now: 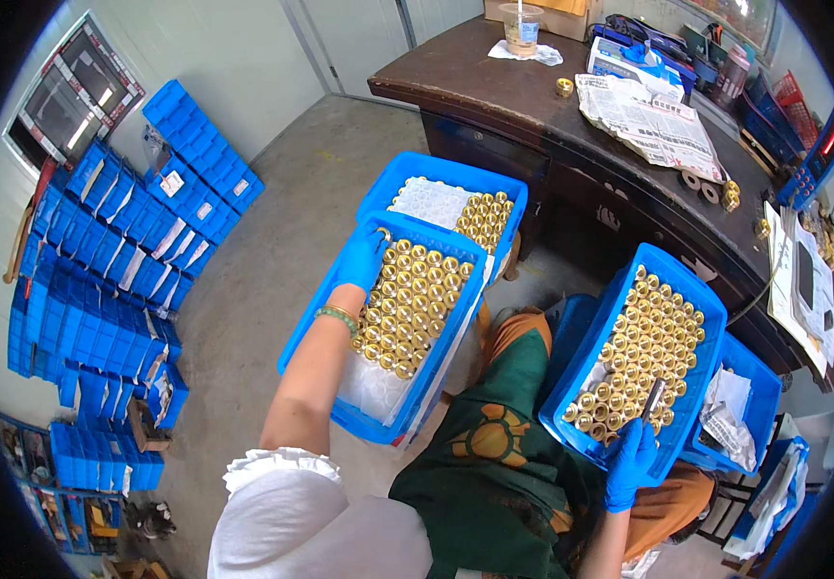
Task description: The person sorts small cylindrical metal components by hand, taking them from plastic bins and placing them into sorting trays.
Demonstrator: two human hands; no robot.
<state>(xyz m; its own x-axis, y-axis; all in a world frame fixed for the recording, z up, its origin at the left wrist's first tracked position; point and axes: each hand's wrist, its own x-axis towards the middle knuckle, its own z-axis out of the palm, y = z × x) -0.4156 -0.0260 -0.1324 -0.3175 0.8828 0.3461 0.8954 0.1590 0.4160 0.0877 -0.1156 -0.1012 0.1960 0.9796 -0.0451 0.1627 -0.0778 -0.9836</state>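
My left hand (363,261), in a blue glove, reaches over the far left corner of a blue plastic bin (364,425). Its fingers are closed on a small brass fitting (385,234) at the rim. Rows of hollow round brass fittings (415,294) stand in that bin on a white dimpled liner (370,386). My right hand (633,459), also gloved in blue, grips a short metal rod (653,398), tilted over the near part of a second blue bin (718,338). Packed brass fittings (650,333) fill much of this bin; the rod's lower end is hidden by my fingers.
Behind the left bin sits another blue bin (426,164), partly filled with fittings. A dark desk (494,92) carries a drink cup (521,31), newspaper (643,121) and loose fittings. Stacked blue crates (113,241) line the left wall. A lower bin (769,372) holds paper at right.
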